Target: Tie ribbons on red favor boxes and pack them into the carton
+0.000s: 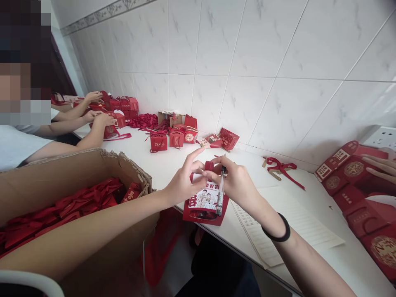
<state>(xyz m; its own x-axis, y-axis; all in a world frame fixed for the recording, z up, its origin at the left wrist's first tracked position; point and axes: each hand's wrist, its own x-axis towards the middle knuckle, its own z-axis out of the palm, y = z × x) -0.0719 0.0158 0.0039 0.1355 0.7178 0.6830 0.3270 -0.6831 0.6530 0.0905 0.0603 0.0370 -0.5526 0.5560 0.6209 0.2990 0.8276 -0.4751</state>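
A small red gift box [206, 202] with a printed wedding couple and an oval window stands at the table's front edge. Over its top, my left hand [187, 179] pinches a looped red ribbon [209, 166] between thumb and fingers, with the index finger raised. My right hand [239, 179] meets it at the ribbon, fingers closed. Tucked in the right hand is a clear pen [220, 194], hanging down in front of the box. How the ribbon runs at the right fingertips is hidden.
An open cardboard box [136, 165] of red boxes stands at left. Finished-looking boxes [159, 141] line the wall. Lined paper [287, 222], a ribbon bow [280, 167] and larger red boxes [349, 181] lie rightward. Other people's hands [100, 117] work at far left; another hand [383, 167] shows right.
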